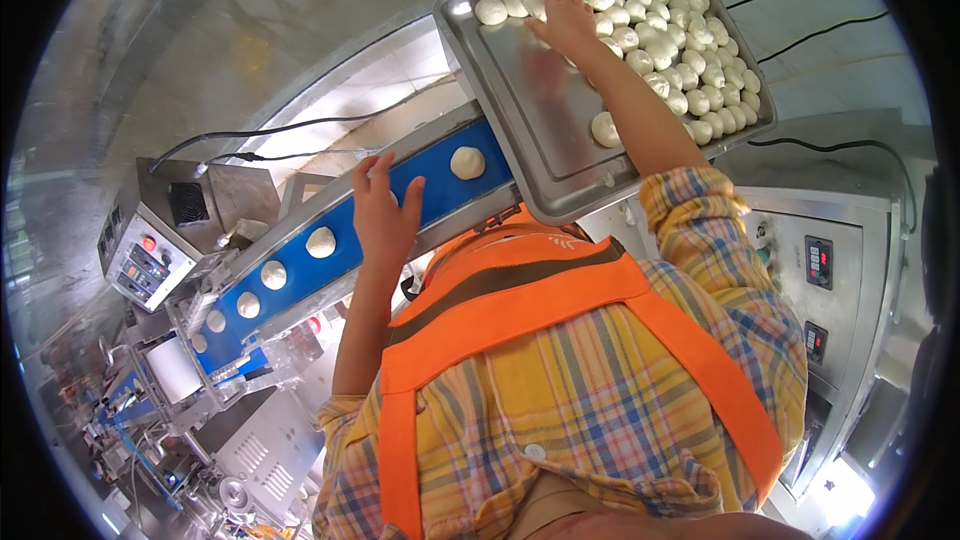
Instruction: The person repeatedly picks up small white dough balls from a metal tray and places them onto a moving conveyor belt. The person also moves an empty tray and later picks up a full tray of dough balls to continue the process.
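Note:
My left hand (384, 206) is over the blue conveyor belt (439, 199), thumb and fingers spread. Between them shows a sliver of a pale dough ball, mostly hidden by the hand; no grip on it is visible. One round dough ball (468, 163) rides farther up the belt, close to the tray. Over the metal tray (517, 101), my right hand (568, 21) reaches to the far row, its fingers beside a dough ball (535, 6). Whether anything lies under that palm is hidden. Many dough balls (660, 49) crowd the tray's right side, and a single one (604, 129) sits nearer me.
Several dough balls (274, 274) lie spaced down the belt toward a machine with a white roller (174, 369). A control box (142, 262) stands left of the belt, with a black cable (300, 124) behind. A metal cabinet (802, 270) with lit displays is at right.

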The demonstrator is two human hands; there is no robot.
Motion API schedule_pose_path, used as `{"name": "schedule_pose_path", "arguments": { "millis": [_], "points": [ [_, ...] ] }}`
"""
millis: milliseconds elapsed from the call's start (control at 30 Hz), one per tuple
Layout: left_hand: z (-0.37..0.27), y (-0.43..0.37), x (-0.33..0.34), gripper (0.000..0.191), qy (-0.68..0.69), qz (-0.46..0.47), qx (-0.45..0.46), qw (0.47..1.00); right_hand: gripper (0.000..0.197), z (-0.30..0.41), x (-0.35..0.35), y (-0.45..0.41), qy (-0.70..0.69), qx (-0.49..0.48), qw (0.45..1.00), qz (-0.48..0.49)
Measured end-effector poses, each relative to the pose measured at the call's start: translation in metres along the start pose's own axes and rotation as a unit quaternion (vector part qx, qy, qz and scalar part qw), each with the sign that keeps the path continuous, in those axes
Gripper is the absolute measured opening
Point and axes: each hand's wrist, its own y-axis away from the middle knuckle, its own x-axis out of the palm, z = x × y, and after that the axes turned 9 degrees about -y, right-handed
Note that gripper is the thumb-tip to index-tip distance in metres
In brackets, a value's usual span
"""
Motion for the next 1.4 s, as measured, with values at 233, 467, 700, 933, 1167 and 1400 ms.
{"name": "schedule_pose_path", "arguments": {
  "millis": [233,467,700,933,1167,1400],
  "points": [
    [-0.038,-0.045,0.013,0.039,0.133,-0.030,0.104,0.985,0.043,-0.006,0.013,0.023,-0.062,-0.155,0.985,-0.044],
    [-0.066,-0.171,0.113,0.050,0.124,-0.009,0.176,0.977,0.041,-0.008,-0.064,0.116,-0.775,0.275,0.569,-0.031],
    [-0.076,-0.253,0.194,0.064,0.007,0.179,-0.011,0.984,0.041,-0.017,-0.099,0.217,-0.832,0.305,0.460,-0.050],
    [-0.102,-0.220,0.177,0.036,0.031,0.037,0.130,0.990,0.040,-0.031,-0.104,0.224,-0.835,0.304,0.452,-0.076],
    [-0.072,-0.183,0.062,0.043,0.719,0.134,-0.060,0.679,0.044,-0.027,-0.089,0.195,-0.917,0.291,0.271,-0.019],
    [0.026,-0.049,-0.051,0.047,0.624,0.055,-0.233,0.744,0.050,0.043,-0.090,0.157,-0.864,0.167,0.451,0.150]
  ]
}}
